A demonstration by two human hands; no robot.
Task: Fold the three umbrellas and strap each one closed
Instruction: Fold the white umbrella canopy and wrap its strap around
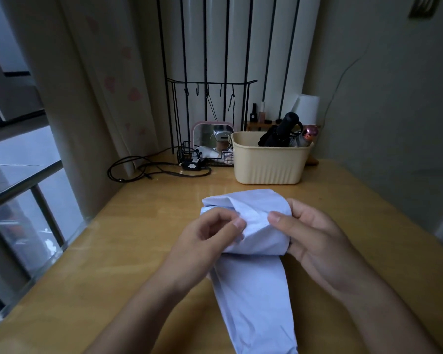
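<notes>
The pale blue umbrella (253,290) is held just over the wooden table (138,238), on the near side of the cream basket (269,164) and well apart from it. Its long axis runs from the person's body straight out toward that basket. The end nearer the basket is bunched into a loose roll of canopy, and the rest trails flat and slack back toward the body.

The coming move, as I judge it, turns on that axis: the cloth must be wound around it before any strap can close. No strap shows on the fabric from here.

Both hands are already on the roll, so neither has ground to make up. The left hand (205,241) comes in from the side away from the basket's right corner and pinches a fold between thumb and forefinger, with the other fingers curled into the palm. The right hand (315,241) cups the opposite flank with the thumb laid across the top. Its fingers curl round beneath, their tips hidden.

Inside the basket stand a black umbrella (287,126) and a second one with a pinkish end (308,135). Both look collapsed, but whether they are strapped I cannot tell. Left of the basket sit a small mirror (207,134) and a tangle of black cables (143,169)
</notes>
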